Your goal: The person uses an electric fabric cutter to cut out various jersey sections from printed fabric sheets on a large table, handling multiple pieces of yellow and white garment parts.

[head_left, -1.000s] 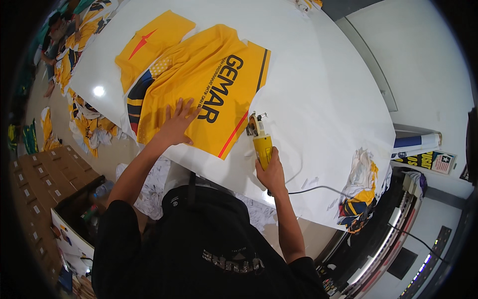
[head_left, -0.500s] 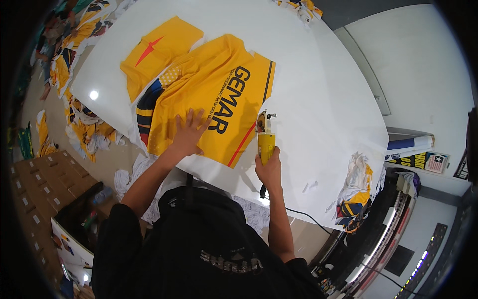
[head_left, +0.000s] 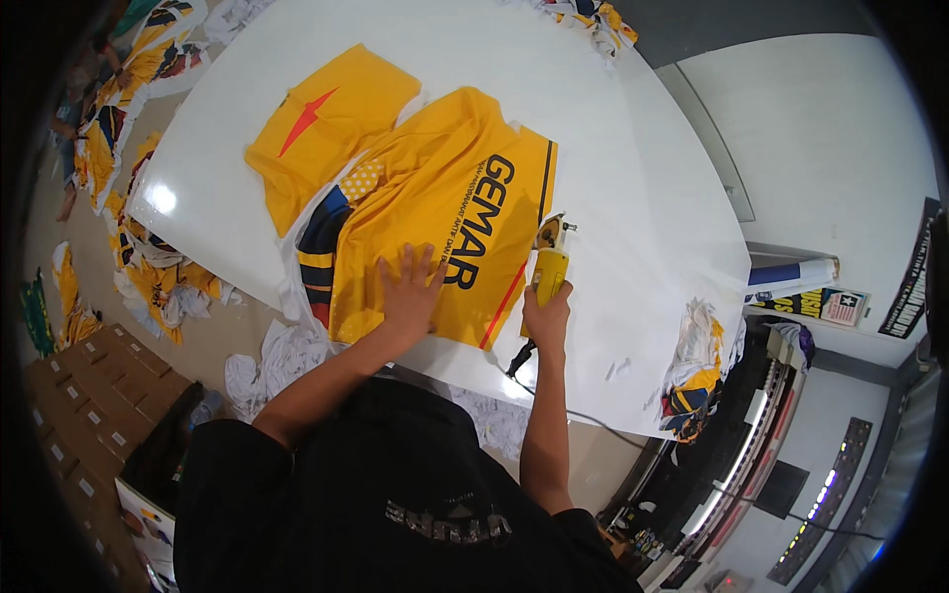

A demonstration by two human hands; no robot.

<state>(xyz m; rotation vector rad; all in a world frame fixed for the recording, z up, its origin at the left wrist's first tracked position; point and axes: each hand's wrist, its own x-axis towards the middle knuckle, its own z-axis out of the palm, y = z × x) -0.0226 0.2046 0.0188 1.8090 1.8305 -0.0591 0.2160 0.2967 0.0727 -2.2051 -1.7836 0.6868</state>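
The right grip [head_left: 547, 312] was clamped on a yellow rotary cutter [head_left: 551, 269] at the edge of the printed jersey panel [head_left: 435, 203], steadied on the bench [head_left: 647, 227] by the spread left grip [head_left: 407, 294], apparently for trimming, with careful alignment presumably needed next.

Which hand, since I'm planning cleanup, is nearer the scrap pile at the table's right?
Right hand: left of the scrap pile, holding a cutter; the left hand is farther left, on yellow cloth.

A yellow fabric panel [head_left: 435, 212] with dark lettering and a red stripe lies partly rumpled on the white desk [head_left: 643, 257]; a yellow-bodied handheld cutter [head_left: 550, 267], metal head foremost, is at its right edge.
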